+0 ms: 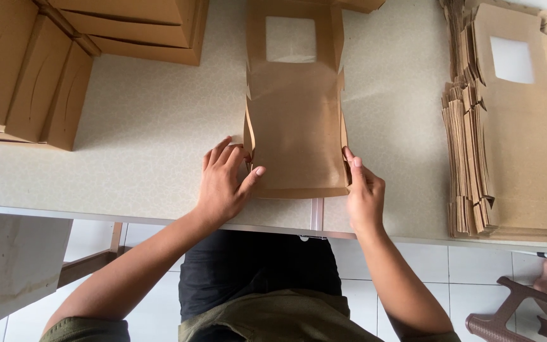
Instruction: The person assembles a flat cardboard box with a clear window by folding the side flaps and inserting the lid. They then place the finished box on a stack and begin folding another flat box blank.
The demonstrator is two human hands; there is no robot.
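A flat brown cardboard box blank (295, 114) with a square clear window near its far end lies on the pale speckled table (153, 139) in front of me. My left hand (223, 180) presses its near left corner, thumb on the card and fingers along the raised left flap. My right hand (363, 193) grips the near right edge, thumb and fingers pinching the side flap upward. The near end flap is folded up slightly.
A tall stack of the same flat windowed blanks (508, 126) lies at the right. Folded brown boxes (26, 69) are piled at the far left and more (140, 25) at the back. A brown plastic stool (520, 313) and someone's foot show at the lower right.
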